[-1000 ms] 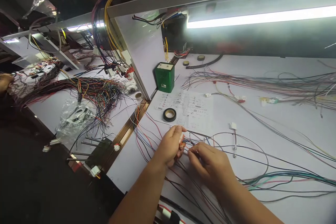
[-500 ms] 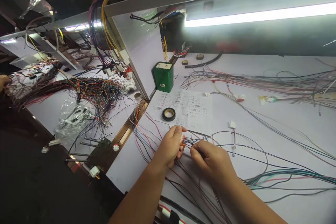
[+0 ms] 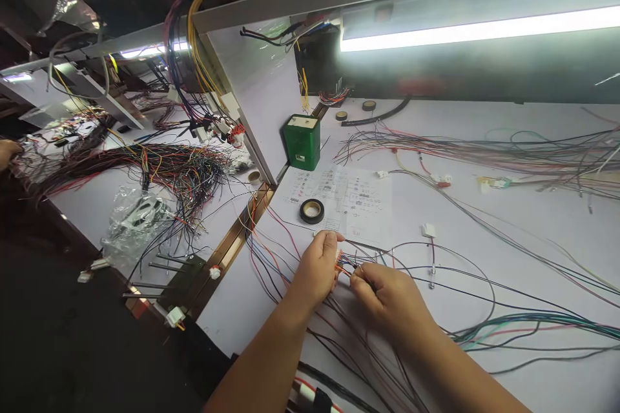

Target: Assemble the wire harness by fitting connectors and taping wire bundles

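My left hand point(image 3: 320, 268) is closed around an orange and white wire connector point(image 3: 338, 259), most of it hidden by the fingers. Several thin wires run out of the connector toward the right. Just beside it, my right hand point(image 3: 385, 287) pinches a wire point(image 3: 347, 271) close to the connector; the fingertips hide its end. Loose brown and black wires point(image 3: 353, 329) pass beneath both hands over the white table. Beyond the left hand lies a printed wiring sheet point(image 3: 368, 203) with a roll of black tape point(image 3: 311, 210) on its left part.
A green box point(image 3: 303, 142) stands by the partition. Long wire bundles point(image 3: 484, 148) stretch across the right side, with a small white connector point(image 3: 428, 230) nearer. On the left bench are a tangled wire heap point(image 3: 184, 168) and a plastic bag point(image 3: 135, 216). Another person's hand point(image 3: 7, 151) shows far left.
Both hands stay almost in place. The left hand and connector have turned slightly, and the orange-red wire between the hands shows more plainly.
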A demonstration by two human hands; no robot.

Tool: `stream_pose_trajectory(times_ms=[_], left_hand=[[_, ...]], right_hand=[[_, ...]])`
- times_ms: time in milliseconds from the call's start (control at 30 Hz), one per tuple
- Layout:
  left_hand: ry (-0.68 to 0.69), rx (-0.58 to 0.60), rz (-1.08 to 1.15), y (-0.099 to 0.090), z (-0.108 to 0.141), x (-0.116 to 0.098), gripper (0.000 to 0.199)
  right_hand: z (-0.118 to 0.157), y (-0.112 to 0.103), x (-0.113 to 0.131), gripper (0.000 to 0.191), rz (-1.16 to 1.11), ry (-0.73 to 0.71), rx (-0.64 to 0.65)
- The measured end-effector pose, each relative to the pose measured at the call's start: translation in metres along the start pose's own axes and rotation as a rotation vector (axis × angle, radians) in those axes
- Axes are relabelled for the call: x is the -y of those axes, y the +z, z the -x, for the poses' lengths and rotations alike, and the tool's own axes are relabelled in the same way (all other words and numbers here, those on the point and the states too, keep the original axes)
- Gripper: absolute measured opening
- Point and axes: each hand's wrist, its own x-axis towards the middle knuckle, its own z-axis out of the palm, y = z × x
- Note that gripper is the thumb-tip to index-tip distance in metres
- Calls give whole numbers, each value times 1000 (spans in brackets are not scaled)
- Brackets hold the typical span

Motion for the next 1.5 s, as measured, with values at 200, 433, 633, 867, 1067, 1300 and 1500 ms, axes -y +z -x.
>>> stream_pose_trajectory(times_ms=[200, 433, 633, 867, 1067, 1300, 1500], left_hand=[[15, 12, -23, -1, 0, 1, 48], [-5, 21, -11, 0, 2, 1, 46], [35, 21, -59, 1, 2, 1, 42], [141, -48, -206, 0, 3, -2, 36], [161, -48, -274, 1, 4, -2, 36], [170, -51, -265, 1, 3, -1, 35], [191, -56, -271, 2, 4, -1, 35]], right_hand=[[3, 3, 5, 23, -38, -156, -92], [2, 4, -2, 22, 81, -332, -148], [2, 9, -5, 23, 272, -375, -265], [0, 12, -4, 21, 252, -363, -182], [2, 15, -4, 22, 231, -338, -160], [2, 9, 3, 22, 104, -255, -124], [2, 12, 3, 24, 122, -267, -155]])
